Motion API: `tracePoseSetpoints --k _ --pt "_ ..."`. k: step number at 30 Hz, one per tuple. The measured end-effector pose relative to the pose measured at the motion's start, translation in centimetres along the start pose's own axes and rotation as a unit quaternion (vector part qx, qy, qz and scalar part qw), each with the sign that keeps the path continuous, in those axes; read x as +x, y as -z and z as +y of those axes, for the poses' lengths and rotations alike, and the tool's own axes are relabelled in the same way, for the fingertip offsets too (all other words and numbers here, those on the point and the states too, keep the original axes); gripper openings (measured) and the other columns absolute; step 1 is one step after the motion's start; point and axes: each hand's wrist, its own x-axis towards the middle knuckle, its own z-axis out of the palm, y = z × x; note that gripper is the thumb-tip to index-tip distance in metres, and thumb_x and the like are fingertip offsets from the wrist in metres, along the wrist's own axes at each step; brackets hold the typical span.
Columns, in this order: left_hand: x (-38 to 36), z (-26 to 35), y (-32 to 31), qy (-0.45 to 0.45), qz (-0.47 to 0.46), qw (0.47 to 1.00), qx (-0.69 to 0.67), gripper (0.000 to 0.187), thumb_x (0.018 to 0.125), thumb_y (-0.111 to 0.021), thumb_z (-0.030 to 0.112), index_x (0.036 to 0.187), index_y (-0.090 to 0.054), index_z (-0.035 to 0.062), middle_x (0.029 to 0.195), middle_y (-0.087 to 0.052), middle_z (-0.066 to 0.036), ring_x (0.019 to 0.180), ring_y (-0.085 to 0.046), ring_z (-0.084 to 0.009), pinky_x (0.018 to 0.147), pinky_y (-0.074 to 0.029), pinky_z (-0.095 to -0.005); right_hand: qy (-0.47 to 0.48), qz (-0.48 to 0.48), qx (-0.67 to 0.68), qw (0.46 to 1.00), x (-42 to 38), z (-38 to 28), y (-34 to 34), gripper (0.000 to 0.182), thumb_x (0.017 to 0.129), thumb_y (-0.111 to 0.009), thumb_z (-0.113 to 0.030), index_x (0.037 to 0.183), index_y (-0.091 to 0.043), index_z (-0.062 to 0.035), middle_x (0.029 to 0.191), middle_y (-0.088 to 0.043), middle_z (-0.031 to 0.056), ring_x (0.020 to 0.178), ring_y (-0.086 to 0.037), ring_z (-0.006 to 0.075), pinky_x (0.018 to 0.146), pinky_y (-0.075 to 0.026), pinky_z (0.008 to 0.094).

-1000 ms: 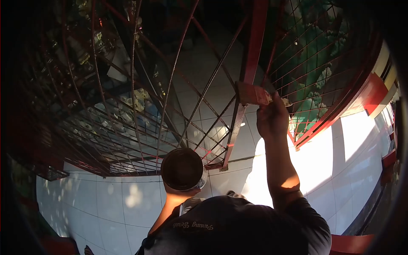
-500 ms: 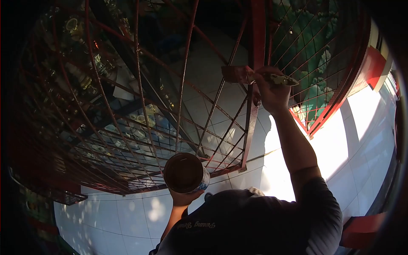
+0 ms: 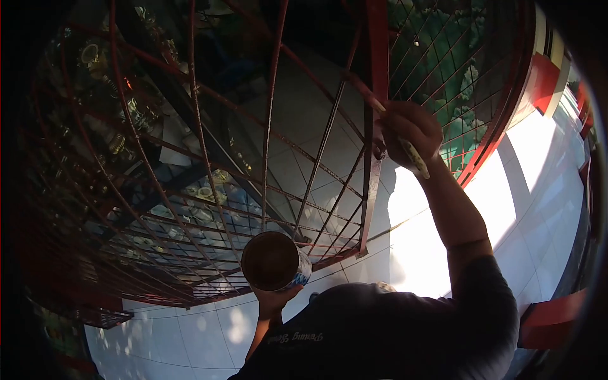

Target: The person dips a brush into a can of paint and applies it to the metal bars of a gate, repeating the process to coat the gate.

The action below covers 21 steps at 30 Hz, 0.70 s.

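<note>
My right hand (image 3: 411,133) is closed around the pale, stained handle of a paintbrush (image 3: 415,159). The brush's head points up and left, its reddish bristles overlapping the red metal post (image 3: 376,57) of the gate in this view. Lower down, my left hand (image 3: 277,296) supports an open paint can (image 3: 304,269) from beneath and behind. The can has a white and blue label, and its dark inside faces up. Its far rim overlaps the lower bars of the metal grille (image 3: 272,120).
Behind the bars lie cluttered small items (image 3: 206,193) and a tiled floor. A second grille panel (image 3: 487,136) with green behind it stands at the right. Sunlit white tiles (image 3: 481,221) spread below it. A red block-like piece (image 3: 551,321) is at the lower right.
My right hand has turned the paintbrush from nearly level to steeply slanted, its bristles now higher against the post. The can has shifted little; the view has moved slightly.
</note>
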Motion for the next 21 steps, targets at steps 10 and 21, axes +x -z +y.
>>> tracePoseSetpoints --k 10,21 --pt "-0.2 -1.1 0.0 -0.005 -0.004 1.000 0.011 0.134 0.052 -0.100 0.022 0.152 -0.012 0.0045 0.145 -0.041 -0.018 0.133 -0.048 -0.0320 0.112 -0.042 -0.0454 -0.066 -0.012 0.044 0.997 -2.3 -3.9 -2.2 0.023 0.073 -0.076 -0.011 0.096 -0.071 -0.0100 0.086 -0.070 0.0086 0.074 -0.071 0.0243 0.056 -0.056 0.0334" --pt "0.3 -0.3 0.1 0.000 -0.011 1.000 0.013 0.128 0.053 -0.099 0.021 0.150 -0.018 0.0043 0.142 -0.044 -0.017 0.132 -0.049 -0.0315 0.111 -0.043 -0.0453 -0.120 0.014 0.022 0.992 -1.7 -3.0 -1.6 0.032 0.069 -0.082 -0.001 0.097 -0.068 -0.0106 0.085 -0.070 0.0081 0.070 -0.070 0.0241 0.056 -0.055 0.0323"
